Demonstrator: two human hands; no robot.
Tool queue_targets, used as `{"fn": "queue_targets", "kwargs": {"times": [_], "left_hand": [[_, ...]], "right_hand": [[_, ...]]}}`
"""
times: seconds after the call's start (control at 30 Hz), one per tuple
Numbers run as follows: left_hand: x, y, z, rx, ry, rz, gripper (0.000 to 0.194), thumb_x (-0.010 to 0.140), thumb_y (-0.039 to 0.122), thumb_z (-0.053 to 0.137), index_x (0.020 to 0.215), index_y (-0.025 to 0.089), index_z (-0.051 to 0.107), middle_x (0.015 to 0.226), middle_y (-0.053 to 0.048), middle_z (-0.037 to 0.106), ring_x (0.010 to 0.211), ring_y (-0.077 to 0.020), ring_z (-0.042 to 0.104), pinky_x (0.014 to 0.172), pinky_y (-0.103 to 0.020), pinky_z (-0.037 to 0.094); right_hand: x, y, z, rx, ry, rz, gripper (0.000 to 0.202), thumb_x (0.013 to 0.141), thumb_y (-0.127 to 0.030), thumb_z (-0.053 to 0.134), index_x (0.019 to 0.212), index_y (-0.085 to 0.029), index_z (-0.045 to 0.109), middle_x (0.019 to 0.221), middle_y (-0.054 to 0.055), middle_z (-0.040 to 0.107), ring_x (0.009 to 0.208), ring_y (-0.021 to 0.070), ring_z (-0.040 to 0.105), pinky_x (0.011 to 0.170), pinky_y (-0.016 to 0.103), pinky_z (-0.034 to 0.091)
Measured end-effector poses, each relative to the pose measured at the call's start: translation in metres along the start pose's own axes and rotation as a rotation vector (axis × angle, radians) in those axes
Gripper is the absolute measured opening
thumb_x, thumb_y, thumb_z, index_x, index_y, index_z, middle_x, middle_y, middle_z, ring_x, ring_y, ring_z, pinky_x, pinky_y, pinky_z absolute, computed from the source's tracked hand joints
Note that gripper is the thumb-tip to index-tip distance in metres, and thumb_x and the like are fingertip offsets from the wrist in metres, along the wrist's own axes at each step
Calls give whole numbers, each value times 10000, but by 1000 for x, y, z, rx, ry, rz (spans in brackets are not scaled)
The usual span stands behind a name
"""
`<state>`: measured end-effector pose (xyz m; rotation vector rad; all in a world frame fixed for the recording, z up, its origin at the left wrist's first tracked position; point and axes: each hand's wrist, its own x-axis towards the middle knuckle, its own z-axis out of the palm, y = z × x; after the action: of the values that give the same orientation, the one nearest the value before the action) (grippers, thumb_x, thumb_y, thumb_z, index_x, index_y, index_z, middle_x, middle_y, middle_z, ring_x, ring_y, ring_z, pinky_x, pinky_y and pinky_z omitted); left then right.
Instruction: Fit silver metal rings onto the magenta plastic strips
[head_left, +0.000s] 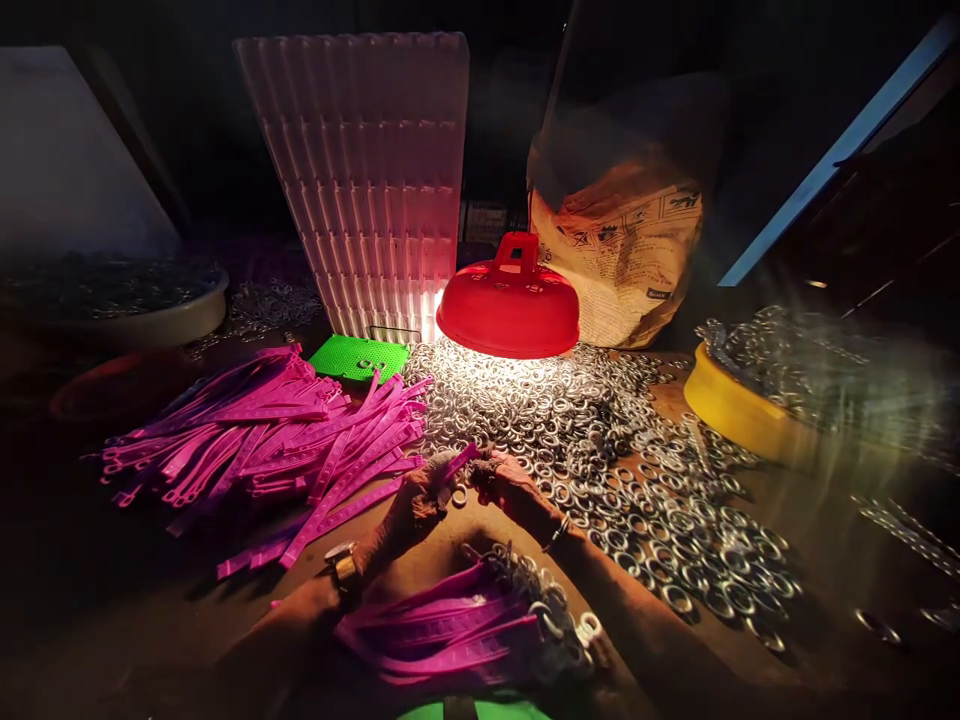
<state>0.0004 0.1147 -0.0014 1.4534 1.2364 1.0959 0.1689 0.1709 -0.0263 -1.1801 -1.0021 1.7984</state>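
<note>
My left hand [421, 492], with a watch on its wrist, is closed on a pink strap [460, 460] whose end sticks up between my two hands. A metal ring [459, 496] shows just beside the left fingers; whether it touches them I cannot tell. Close by on the right, my right hand [514, 482] has its fingers drawn together, and what they pinch is hidden. A large heap of metal rings [547, 410] spreads behind and right of it. Left of my hands lies a pile of pink straps [270, 430]. Nearer me is a bunch of pink straps with rings [465, 620].
A red lamp [510, 310] lights the heap from low above. Behind stand a ribbed translucent panel [375, 180] and a printed paper-like bag [622, 250]. A green perforated tray [349, 355], a yellow tub [739, 410] and a white basin [172, 318] surround the work area.
</note>
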Motion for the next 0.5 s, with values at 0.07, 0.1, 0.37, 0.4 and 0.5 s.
{"fn": "queue_targets", "kwargs": {"times": [0.07,0.1,0.37,0.4,0.5], "left_hand": [[0,-3,-3,29,-13,15,182,845,287,625,1003,199,647,954,-53,654,855,-191,605,715,-307,499],[1,-4,-3,40,-20,23,161,795,224,651,956,216,666,888,-46,663,828,-197,595,693,-297,477],[-1,7,12,-116,-111,119,304,686,156,469,912,150,672,653,-23,572,616,-128,439,552,-232,364],[-2,8,14,-148,-95,91,279,702,182,478,902,148,669,639,-17,558,594,-119,420,528,-222,349],[-5,12,18,-154,-41,46,238,754,262,508,892,137,656,622,-2,532,556,-101,374,498,-210,319]], "right_hand": [[-3,-3,-1,-4,-60,44,227,537,-306,578,716,-183,510,516,-32,556,401,79,434,367,207,354],[-5,-4,-2,-6,-81,55,213,539,-300,569,708,-178,519,521,-27,561,407,80,441,374,211,367],[-28,-4,3,7,-96,1,271,619,-364,663,771,-174,544,662,3,598,524,96,528,512,245,489],[-31,-3,5,-26,-104,-59,287,631,-387,667,780,-177,539,667,-1,590,526,94,521,514,243,489],[-39,0,10,-206,-91,-237,241,694,-418,578,749,-192,514,631,-13,536,489,91,461,449,225,441]]}}
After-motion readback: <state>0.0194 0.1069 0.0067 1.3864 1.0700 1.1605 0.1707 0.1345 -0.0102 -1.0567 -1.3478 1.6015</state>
